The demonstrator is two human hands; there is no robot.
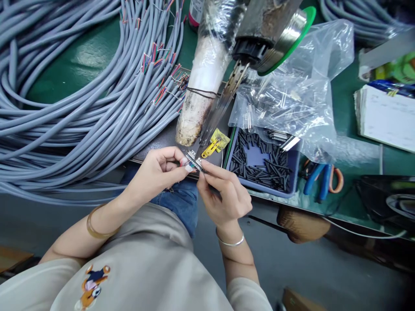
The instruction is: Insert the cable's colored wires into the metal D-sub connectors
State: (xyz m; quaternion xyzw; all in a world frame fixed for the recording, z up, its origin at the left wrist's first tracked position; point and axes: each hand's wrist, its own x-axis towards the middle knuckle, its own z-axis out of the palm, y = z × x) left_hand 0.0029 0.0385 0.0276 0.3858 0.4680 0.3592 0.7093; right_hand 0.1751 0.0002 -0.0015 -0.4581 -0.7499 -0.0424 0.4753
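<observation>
A small metal multi-pin connector (193, 161) sits between my two hands at the bench edge. My left hand (158, 171) is closed, pinching the connector's left end between thumb and fingers; bits of coloured wire show at the fingertips. From the other side, the thumb and index finger of my right hand (226, 193) grip the connector's right end. Just above it, the tip of a dark soldering iron (215, 116) points down, very close to the pins. Behind the connector lies a yellow clip-like piece (212, 147). Whether my fingers also hold a small sleeve is hidden.
Grey cables (106, 116) with stripped coloured ends fill the left. A plastic-wrapped post (207, 69) and a solder spool (292, 39) stand ahead. Right are a blue bin (293, 181) of black sleeves, a clear bag (292, 99) of connectors, blue-handled pliers (316, 179) and a paper pad (389, 114).
</observation>
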